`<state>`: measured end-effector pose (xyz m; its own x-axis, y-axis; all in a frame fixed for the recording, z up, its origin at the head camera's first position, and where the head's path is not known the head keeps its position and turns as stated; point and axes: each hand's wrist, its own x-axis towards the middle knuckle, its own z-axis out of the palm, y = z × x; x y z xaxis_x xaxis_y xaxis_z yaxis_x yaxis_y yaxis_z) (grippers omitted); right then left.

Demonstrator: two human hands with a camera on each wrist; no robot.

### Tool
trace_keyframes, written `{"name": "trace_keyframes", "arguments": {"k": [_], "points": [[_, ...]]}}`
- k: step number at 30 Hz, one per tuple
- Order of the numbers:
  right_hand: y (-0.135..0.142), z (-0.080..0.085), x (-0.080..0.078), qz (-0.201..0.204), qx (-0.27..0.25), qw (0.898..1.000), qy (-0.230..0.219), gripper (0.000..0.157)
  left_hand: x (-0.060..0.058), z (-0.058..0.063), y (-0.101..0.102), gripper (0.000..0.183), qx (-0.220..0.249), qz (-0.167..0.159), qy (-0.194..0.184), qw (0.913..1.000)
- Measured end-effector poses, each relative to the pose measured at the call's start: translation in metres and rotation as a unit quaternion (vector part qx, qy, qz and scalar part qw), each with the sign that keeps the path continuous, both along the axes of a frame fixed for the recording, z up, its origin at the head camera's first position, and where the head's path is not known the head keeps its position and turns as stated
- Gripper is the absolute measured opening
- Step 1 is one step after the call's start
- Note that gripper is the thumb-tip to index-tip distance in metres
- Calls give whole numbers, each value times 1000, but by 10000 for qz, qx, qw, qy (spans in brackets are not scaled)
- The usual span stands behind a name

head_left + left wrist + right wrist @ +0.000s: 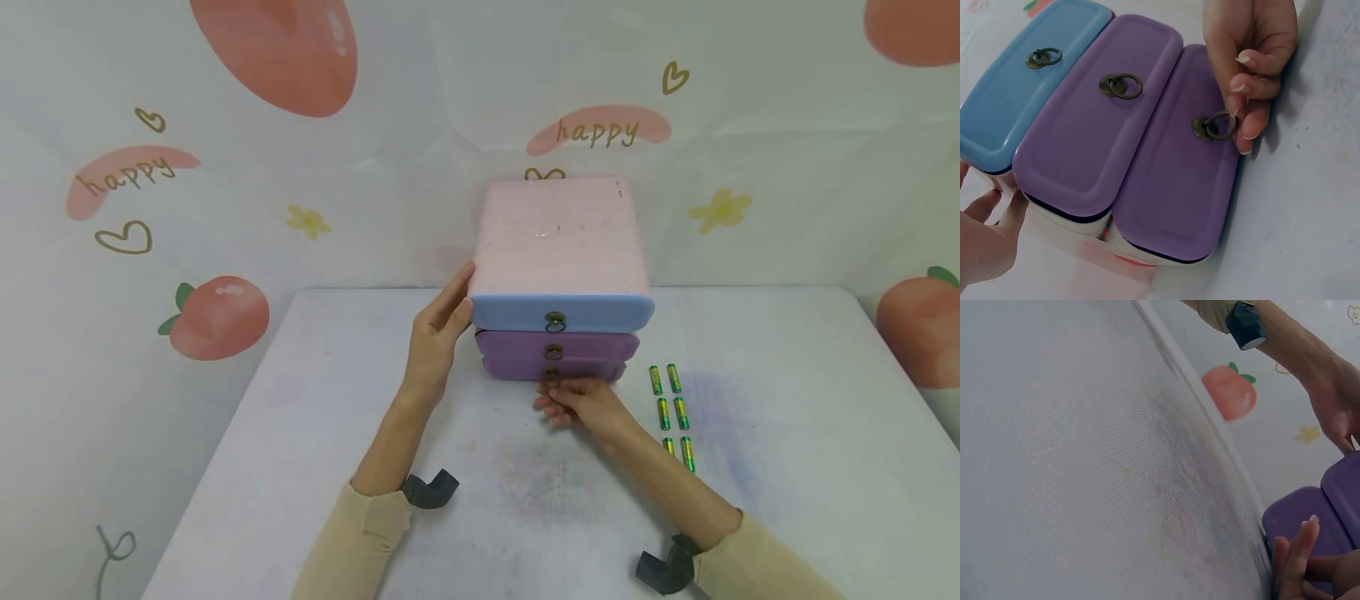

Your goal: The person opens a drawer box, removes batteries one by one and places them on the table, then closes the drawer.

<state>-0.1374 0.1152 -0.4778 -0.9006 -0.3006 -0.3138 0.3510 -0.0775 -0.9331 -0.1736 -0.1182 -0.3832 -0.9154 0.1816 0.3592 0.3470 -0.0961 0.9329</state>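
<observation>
A small chest of drawers (pixel 558 233) has a pink top, a blue top drawer (pixel 506 313) and two purple drawers below. Each drawer front carries a bronze-coloured ring pull. My left hand (pixel 435 337) lies against the chest's left side, fingers along the wall and thumb by the front edge. At the lowest purple drawer (pixel 1169 194), my right hand (pixel 592 408) pinches the ring pull (pixel 1202 128) between thumb and forefinger, and the ring stands out from the drawer front. The other fingers of that hand are loosely bent below it.
Several green and yellow batteries (pixel 680 413) lie in two columns on the white table (pixel 300 417), right of the chest and beside my right forearm. Behind the table hangs a white cloth (pixel 420 125) printed with peaches and hearts. Dark mounts (pixel 431 489) sit at both wrists.
</observation>
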Motion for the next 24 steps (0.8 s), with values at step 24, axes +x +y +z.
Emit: {"name": "trace_keyframes", "arguments": {"k": [24], "points": [[33,7,15,858,288,9923,850,39,9,-30,-26,46,43,193,-244,9995]]}}
